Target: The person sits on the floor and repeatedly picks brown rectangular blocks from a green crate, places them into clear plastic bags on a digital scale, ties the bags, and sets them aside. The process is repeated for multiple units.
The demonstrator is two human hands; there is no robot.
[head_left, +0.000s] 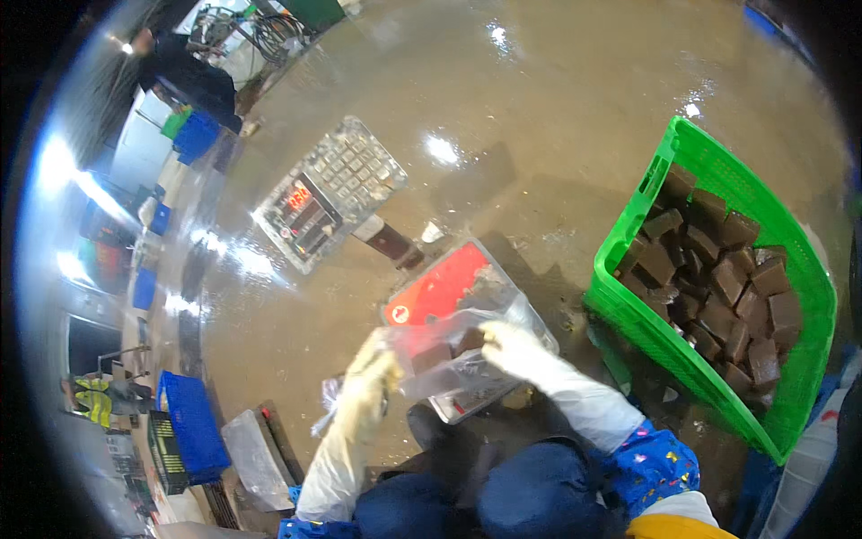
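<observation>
- Bag of clear plastic is held by both gloved hands above the red-and-metal weighing platform.
- Left hand has its fingers closed on the near-left edge; right hand pinches the film at the opposite side.
- Step in hand seems to be bagging brown blocks, as those in the green plastic crate; next move, I judge, calls for steady support of the bag.
- Dark pieces show through the film; whether inside or behind, I cannot tell.
- Left fingertips are partly hidden.
</observation>
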